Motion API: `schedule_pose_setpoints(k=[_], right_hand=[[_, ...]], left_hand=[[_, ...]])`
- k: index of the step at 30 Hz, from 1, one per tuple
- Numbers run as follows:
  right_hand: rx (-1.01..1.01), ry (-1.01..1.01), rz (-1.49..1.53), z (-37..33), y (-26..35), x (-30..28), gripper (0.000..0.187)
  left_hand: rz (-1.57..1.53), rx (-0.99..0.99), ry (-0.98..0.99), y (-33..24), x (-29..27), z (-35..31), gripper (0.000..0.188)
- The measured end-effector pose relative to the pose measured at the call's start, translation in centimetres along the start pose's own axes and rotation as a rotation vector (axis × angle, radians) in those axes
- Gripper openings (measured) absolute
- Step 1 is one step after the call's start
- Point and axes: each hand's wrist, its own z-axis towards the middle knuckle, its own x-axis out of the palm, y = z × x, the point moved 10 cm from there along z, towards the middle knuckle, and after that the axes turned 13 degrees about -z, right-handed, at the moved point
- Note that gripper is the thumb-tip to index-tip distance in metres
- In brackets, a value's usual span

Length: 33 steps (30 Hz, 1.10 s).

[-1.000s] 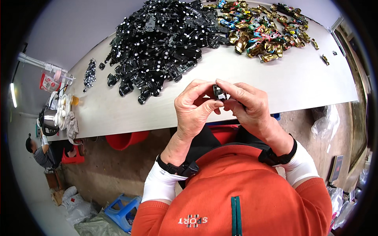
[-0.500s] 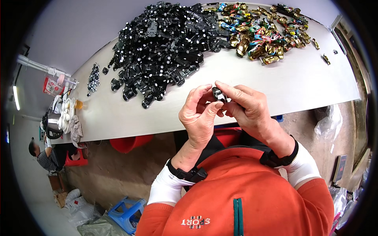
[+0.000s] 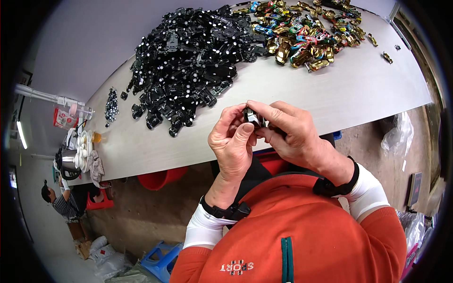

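Between the fingertips of both my hands is a small black toy car part (image 3: 253, 117) with a pale, shiny face turned up. My left hand (image 3: 232, 141) pinches it with thumb and forefinger from the left side. Across its top reaches the forefinger of my right hand (image 3: 293, 129), whose thumb presses from below. The fingers hide much of the piece. Beyond my hands, a tall heap of black toy car chassis (image 3: 186, 66) with white-tipped axles covers the table (image 3: 155, 146). Gold and coloured toy car bodies (image 3: 306, 42) lie piled to its right.
Left of the heap lies a narrow pile of small shiny parts (image 3: 112, 107). A metal kettle (image 3: 71, 161), white cups and an amber drink (image 3: 96, 137) stand at the table's left end. A red basin (image 3: 160, 178) and a blue stool (image 3: 161, 259) are below. Another person (image 3: 66, 203) sits far left.
Both hands have shifted slightly left and down in the view with the part still between their fingertips. The surroundings have tilted a little as my head moved.
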Motion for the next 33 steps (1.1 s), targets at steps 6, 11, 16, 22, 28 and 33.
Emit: schedule_pose_setpoints(k=[6, 11, 16, 22, 28, 33], right_hand=[[0.014, 0.009, -0.006, 0.3, 0.3, -0.5, 0.057], [-0.093, -0.010, -0.061, 0.4, 1.0, -0.7, 0.056], [-0.096, -0.049, -0.022, 0.2, 1.1, -1.3, 0.050], [-0.096, -0.043, 0.003, 0.2, 1.3, -1.4, 0.050], [-0.005, -0.039, 0.111, -0.2, 0.3, -0.5, 0.051], [0.444, 0.118, 0.493, -1.0, -3.1, 1.5, 0.038]], left_hand=[[-0.203, -0.105, -0.039, 0.2, 0.4, 0.2, 0.034], [-0.202, -0.123, 0.015, 0.3, 0.5, 0.2, 0.034], [-0.198, -0.134, -0.006, 0.5, 0.8, 0.1, 0.035], [-0.114, -0.092, -0.008, 0.3, 0.7, 0.0, 0.036], [0.025, -0.081, 0.020, -0.6, 1.8, 0.4, 0.036], [0.198, -0.271, 0.098, 0.0, 2.0, 0.9, 0.036]])
